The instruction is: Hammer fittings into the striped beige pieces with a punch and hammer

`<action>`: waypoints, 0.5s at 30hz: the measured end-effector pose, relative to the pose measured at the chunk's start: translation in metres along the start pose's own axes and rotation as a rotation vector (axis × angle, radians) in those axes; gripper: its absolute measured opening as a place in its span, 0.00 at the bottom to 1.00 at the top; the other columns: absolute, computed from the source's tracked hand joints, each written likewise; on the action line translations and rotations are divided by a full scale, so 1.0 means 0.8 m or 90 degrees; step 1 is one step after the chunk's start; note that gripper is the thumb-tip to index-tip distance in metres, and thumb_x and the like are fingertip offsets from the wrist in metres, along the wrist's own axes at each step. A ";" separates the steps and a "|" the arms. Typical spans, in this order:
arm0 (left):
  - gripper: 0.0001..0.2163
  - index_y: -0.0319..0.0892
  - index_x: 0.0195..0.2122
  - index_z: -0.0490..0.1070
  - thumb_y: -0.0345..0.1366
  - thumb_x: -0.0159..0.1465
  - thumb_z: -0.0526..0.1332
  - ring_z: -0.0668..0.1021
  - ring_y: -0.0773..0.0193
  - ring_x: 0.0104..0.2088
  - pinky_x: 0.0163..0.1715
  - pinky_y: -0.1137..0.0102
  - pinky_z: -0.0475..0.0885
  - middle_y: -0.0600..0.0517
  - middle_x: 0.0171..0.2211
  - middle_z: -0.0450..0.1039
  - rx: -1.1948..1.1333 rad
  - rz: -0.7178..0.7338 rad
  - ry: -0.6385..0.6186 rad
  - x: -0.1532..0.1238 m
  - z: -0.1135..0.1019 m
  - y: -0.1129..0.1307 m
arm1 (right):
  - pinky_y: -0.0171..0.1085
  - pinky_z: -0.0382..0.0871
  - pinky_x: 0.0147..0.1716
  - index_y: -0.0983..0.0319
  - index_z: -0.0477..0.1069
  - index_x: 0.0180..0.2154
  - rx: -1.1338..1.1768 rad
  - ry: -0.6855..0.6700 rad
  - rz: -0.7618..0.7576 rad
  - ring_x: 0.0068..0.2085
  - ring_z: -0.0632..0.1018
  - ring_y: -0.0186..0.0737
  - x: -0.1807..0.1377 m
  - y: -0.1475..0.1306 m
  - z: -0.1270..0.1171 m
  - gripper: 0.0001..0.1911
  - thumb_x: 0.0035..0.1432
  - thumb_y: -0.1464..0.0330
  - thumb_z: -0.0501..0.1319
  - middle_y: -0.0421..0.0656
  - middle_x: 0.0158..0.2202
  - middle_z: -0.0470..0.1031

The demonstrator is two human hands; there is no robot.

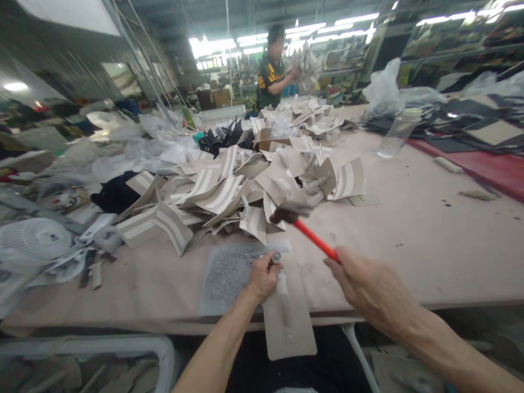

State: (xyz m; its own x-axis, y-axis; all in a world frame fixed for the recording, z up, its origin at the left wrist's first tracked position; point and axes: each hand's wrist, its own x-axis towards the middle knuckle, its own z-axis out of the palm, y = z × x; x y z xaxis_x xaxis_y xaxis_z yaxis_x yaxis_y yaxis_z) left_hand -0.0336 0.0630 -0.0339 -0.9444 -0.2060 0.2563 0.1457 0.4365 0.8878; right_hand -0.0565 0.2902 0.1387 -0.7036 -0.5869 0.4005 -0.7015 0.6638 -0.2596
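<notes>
My right hand (pixel 370 288) is closed around the red handle of a hammer (pixel 305 224), whose dark head is raised above the table. My left hand (pixel 262 278) is closed on a small metal punch (pixel 277 257), held upright on a beige cut piece (pixel 289 316) that hangs over the table's near edge. The piece lies partly on a grey pitted pad (pixel 229 275).
A big heap of beige striped cut pieces (pixel 229 191) covers the middle of the table (pixel 409 240). Plastic bags and a white fan lie at left. Dark sheets and a red board sit at right. Another person (pixel 272 73) stands at the far end, handling pieces.
</notes>
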 end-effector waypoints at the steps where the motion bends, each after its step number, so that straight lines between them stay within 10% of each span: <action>1: 0.03 0.42 0.34 0.72 0.31 0.60 0.59 0.72 0.64 0.30 0.33 0.72 0.64 0.53 0.28 0.71 0.001 0.002 -0.001 0.000 0.000 0.000 | 0.35 0.46 0.19 0.58 0.61 0.31 0.003 0.096 0.025 0.15 0.59 0.32 0.007 -0.007 -0.014 0.15 0.68 0.59 0.48 0.35 0.16 0.61; 5: 0.05 0.41 0.36 0.73 0.33 0.60 0.60 0.72 0.63 0.30 0.33 0.72 0.65 0.53 0.28 0.72 0.001 -0.001 0.008 0.001 0.000 -0.001 | 0.34 0.58 0.23 0.59 0.63 0.32 0.000 0.342 0.139 0.19 0.68 0.34 0.001 -0.022 -0.014 0.16 0.69 0.57 0.49 0.38 0.19 0.66; 11: 0.08 0.43 0.38 0.75 0.30 0.58 0.60 0.72 0.64 0.28 0.31 0.72 0.64 0.54 0.26 0.72 0.003 -0.019 0.002 -0.001 0.000 0.002 | 0.38 0.42 0.21 0.59 0.62 0.33 -0.048 -0.223 0.045 0.17 0.67 0.36 -0.054 0.014 0.073 0.14 0.69 0.65 0.44 0.40 0.18 0.69; 15: 0.08 0.43 0.38 0.76 0.30 0.59 0.60 0.74 0.62 0.30 0.33 0.71 0.65 0.53 0.28 0.73 0.005 -0.005 0.011 -0.001 0.001 0.003 | 0.37 0.44 0.24 0.60 0.63 0.38 -0.075 -0.329 0.150 0.23 0.72 0.41 -0.058 0.044 0.080 0.12 0.69 0.62 0.46 0.43 0.24 0.73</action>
State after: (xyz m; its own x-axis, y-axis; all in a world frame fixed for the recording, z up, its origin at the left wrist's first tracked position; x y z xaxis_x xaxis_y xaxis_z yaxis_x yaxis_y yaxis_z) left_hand -0.0326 0.0647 -0.0320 -0.9402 -0.2251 0.2557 0.1357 0.4410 0.8872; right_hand -0.0560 0.3114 0.0547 -0.8240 -0.5476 -0.1452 -0.5226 0.8337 -0.1784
